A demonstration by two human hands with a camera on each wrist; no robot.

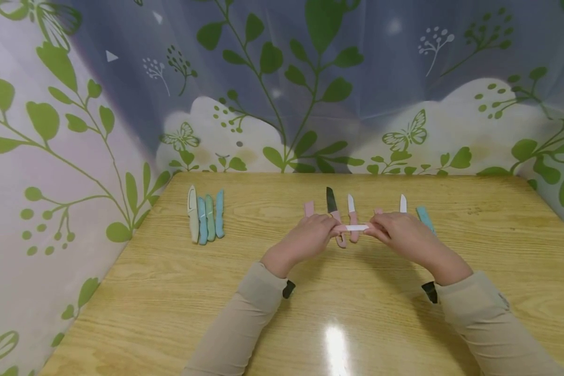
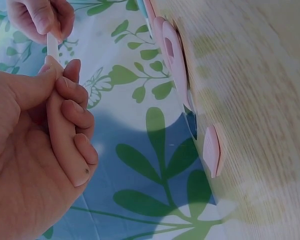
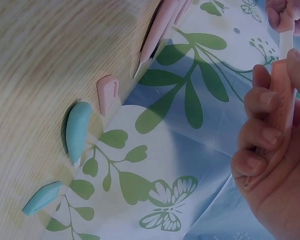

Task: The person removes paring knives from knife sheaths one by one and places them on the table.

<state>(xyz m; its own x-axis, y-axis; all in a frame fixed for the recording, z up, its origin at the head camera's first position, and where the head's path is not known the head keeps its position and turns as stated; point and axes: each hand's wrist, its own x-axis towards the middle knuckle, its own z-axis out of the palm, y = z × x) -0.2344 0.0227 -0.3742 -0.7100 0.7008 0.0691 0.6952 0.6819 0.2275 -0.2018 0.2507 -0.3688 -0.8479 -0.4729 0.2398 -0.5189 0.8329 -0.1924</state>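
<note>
My left hand grips the pink handle of a small knife, fingers curled round it. Its white blade bridges the gap between both hands. In my right hand is a pink sheath, with the blade's far end at its mouth; how deep the tip sits is hidden. Below and behind the hands lie a pink knife with a dark blade and a smaller pink knife with a white blade. Beyond the left hand is a loose pink sheath.
Near the right hand lie another pink sheath, a teal-handled knife and a teal sheath. At the table's left, a cream knife lies beside blue and green ones. A patterned curtain hangs behind the wooden table.
</note>
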